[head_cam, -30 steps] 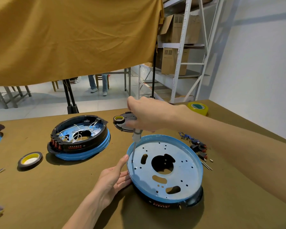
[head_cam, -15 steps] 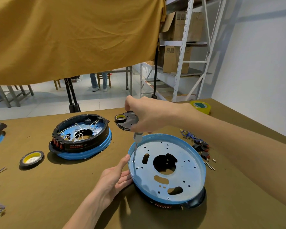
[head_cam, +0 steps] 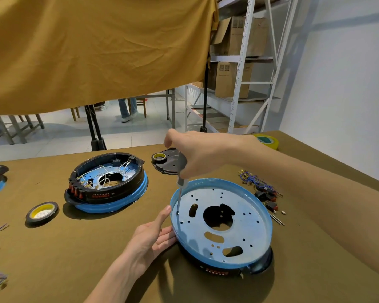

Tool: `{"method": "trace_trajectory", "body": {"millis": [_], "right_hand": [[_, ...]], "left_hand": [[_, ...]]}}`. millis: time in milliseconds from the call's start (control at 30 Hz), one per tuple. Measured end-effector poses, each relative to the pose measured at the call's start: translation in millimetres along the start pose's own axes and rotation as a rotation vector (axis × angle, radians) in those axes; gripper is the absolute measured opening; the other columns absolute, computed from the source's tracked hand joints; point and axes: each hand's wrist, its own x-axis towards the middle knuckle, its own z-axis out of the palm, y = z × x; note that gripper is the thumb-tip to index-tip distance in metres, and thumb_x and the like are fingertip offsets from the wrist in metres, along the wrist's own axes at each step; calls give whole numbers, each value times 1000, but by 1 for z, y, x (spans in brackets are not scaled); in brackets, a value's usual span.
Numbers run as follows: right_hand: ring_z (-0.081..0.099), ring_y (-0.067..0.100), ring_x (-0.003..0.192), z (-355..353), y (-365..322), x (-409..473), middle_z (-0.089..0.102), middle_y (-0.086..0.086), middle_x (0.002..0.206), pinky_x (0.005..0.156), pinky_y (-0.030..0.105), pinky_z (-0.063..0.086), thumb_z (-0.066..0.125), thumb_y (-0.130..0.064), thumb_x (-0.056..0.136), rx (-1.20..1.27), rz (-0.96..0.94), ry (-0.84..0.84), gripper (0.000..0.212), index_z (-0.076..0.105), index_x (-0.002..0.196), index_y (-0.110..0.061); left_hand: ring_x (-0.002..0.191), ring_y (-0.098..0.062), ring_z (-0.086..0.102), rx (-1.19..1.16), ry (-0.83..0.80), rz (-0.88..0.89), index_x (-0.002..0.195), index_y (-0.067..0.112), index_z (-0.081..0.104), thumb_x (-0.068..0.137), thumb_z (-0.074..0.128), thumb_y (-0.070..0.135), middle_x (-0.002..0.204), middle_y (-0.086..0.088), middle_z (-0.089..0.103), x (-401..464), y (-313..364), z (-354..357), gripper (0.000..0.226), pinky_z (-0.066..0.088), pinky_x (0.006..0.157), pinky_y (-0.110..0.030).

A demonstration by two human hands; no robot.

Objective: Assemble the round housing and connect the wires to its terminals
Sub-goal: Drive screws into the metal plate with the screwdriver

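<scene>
Round blue-rimmed metal housing (head_cam: pixel 225 224) lies face-down on the olive-brown cloth-covered table (head_cam: pixel 74 248), the left hand (head_cam: pixel 150 236) pressing flat-fingered against its rim while the right hand (head_cam: pixel 197 156) grips a grey-handled screwdriver (head_cam: pixel 179 186) upright on its plate.

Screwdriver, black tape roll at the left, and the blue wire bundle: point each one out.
screwdriver (head_cam: pixel 181 166), head view, on its grey handle below the right hand.
black tape roll (head_cam: pixel 42 213), head view, on its yellow inner core.
blue wire bundle (head_cam: pixel 251 178), head view, on the tangled strands.
</scene>
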Motion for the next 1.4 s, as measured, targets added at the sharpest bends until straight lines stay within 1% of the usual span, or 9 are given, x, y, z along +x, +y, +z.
{"method": "trace_trajectory", "body": {"millis": [100, 200, 300, 533, 667, 800, 900, 1133, 1400], "right_hand": [[67, 15, 66, 5, 0, 2, 63, 1, 90, 52, 27, 48, 67, -36, 97, -129, -7, 103, 43, 43, 126, -16], [63, 16, 71, 7, -1, 5, 60, 0, 90, 53, 27, 42, 63, -46, 97, -176, -12, 126, 42, 45, 121, -17], [63, 14, 60, -2, 2, 3, 63, 4, 92, 45, 21, 49, 75, -27, 91, 17, 31, -39, 43, 47, 123, -16], [71, 21, 58, 3, 3, 2, 72, 6, 80, 47, 25, 56, 66, -43, 98, 38, 2, 28, 33, 56, 107, -12], [71, 19, 65, -5, 8, -1, 69, 6, 89, 50, 22, 57, 73, -28, 94, 68, -11, -26, 25, 54, 108, -17], [58, -11, 48, -7, 10, -3, 66, -5, 80, 41, 7, 41, 71, -33, 96, 81, -28, 108, 23, 60, 105, -15], [65, 0, 54, -12, 13, -5, 68, -5, 80, 45, 11, 47, 73, -35, 93, 139, -21, 106, 22, 61, 103, -18], [75, 18, 68, -17, 21, -10, 75, 1, 86, 59, 31, 63, 75, -35, 91, 194, -29, 111, 20, 61, 99, -23], [64, 0, 47, -13, 23, -12, 71, -3, 70, 43, 14, 48, 71, -46, 93, 148, 3, 170, 29, 65, 94, -18]], "left_hand": [[87, -33, 78, -1, 8, -17, 134, 7, 48, 63, 90, 48, 94, -23, 78, 0, 2, 2, 92, 66, 71, -41], [86, -33, 78, 4, -1, -8, 113, 10, 52, 53, 91, 50, 92, -23, 78, 2, 1, 1, 82, 66, 67, -40], [86, -33, 78, 6, -9, -6, 104, 11, 51, 53, 91, 49, 91, -22, 78, 3, 0, 0, 76, 65, 65, -39], [87, -33, 78, 16, 7, 0, 139, 7, 46, 64, 89, 50, 91, -20, 78, 5, -1, 0, 96, 65, 70, -42], [85, -30, 79, 35, -18, 15, 105, 7, 53, 50, 89, 56, 90, -18, 79, 5, -1, 0, 81, 64, 62, -36], [86, -29, 79, 60, -52, 43, 103, 14, 59, 47, 87, 59, 91, -17, 79, 5, -1, 3, 77, 64, 64, -37], [84, -27, 79, 45, -91, 45, 93, 17, 53, 49, 88, 56, 85, -13, 79, 4, -3, 4, 69, 63, 61, -35], [97, -30, 77, -35, -116, 31, 119, 5, 60, 56, 91, 51, 102, -14, 79, 1, -8, 7, 83, 57, 99, -52], [102, -29, 76, -36, -133, 56, 119, 3, 66, 63, 87, 52, 111, -17, 77, 1, -12, 6, 77, 56, 95, -46]]}}
